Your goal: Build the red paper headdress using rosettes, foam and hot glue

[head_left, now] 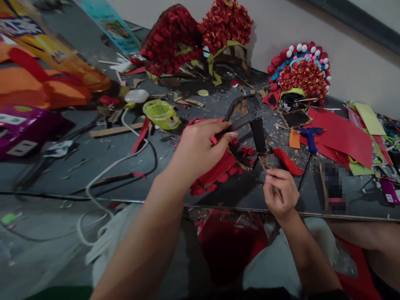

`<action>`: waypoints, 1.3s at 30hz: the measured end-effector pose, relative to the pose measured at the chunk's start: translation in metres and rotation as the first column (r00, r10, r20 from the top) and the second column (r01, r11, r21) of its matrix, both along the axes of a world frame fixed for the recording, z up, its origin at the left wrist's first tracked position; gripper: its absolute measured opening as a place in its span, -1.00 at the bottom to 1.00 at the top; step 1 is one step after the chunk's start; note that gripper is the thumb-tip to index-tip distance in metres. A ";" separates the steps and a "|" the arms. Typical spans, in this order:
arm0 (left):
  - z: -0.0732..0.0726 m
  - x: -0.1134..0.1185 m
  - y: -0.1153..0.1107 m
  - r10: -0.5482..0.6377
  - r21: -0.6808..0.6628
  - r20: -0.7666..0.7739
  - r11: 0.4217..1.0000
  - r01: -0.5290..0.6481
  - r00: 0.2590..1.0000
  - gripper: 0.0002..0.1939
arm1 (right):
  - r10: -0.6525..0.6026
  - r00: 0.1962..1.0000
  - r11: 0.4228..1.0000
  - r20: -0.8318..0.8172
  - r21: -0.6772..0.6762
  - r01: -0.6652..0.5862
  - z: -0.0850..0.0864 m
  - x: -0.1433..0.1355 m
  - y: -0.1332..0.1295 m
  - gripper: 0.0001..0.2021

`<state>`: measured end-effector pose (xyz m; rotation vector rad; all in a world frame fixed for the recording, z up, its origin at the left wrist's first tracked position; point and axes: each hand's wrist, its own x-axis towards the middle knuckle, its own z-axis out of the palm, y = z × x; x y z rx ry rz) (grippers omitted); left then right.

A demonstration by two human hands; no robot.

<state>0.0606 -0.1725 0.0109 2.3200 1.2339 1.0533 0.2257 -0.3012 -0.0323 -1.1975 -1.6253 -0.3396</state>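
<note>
- My right hand (pixel 281 191) is nearest: fingertips pinching a thin brown strip (pixel 263 163). Light grip is best, since it looks easy to bend.
- Strip's far tip sits by the frame's lower end (can't tell if it's touching). I'd line it up there before any pressure.
- Red piece with a bobbled edge (pixel 215 171) lies partly under my left forearm and hand. Worth not leaning on it.
- My left hand (pixel 208 146): thumb and index pinch the cross strap of the black frame (pixel 258 135), which is on the table ahead of me, between my hands and the wall. I'd brace here, no twist.
- Blue glue gun (pixel 310 137) lies right of the frame; its cord runs toward my right wrist, so mind the snag.
</note>
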 end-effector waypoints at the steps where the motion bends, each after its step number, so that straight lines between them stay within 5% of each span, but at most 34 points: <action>1: 0.000 0.000 0.000 0.000 0.005 0.003 1.000 0.000 1.000 -0.64 | 0.045 0.999 0.999 0.009 -0.017 -0.045 -0.002 -0.002 0.000 -0.79; 5: -0.001 0.001 -0.001 -0.001 0.010 0.003 1.000 0.001 1.000 -0.66 | 0.157 0.987 0.987 0.035 -0.035 -0.156 -0.007 -0.005 -0.001 -0.80; 10: -0.001 0.001 -0.001 -0.020 0.031 0.007 0.999 0.020 1.000 -0.66 | -0.012 1.000 1.000 0.023 -0.005 0.012 -0.004 -0.001 0.001 -0.76; 15: -0.002 0.003 -0.002 -0.016 0.040 0.010 0.999 0.015 1.000 -0.64 | 0.156 0.985 0.987 0.066 -0.044 -0.154 -0.006 -0.004 -0.002 -0.81; 21: -0.003 0.003 -0.002 -0.021 0.017 0.008 1.000 0.021 1.000 -0.68 | -0.016 1.000 1.000 0.024 -0.020 0.016 -0.003 -0.002 0.002 -0.76; 26: -0.002 0.002 -0.001 -0.010 0.022 -0.001 1.000 0.010 1.000 -0.69 | 0.122 0.991 0.992 0.060 -0.041 -0.120 -0.004 -0.004 0.000 -0.81; 32: -0.002 0.001 0.000 -0.023 0.025 -0.007 0.999 0.024 1.000 -0.67 | -0.091 0.995 0.996 0.051 0.004 0.091 0.003 0.008 0.003 -0.75; 39: -0.003 0.000 0.000 -0.010 0.055 -0.009 0.998 0.011 1.000 -0.69 | -0.086 0.996 0.996 0.032 -0.004 0.086 0.004 0.007 0.003 -0.75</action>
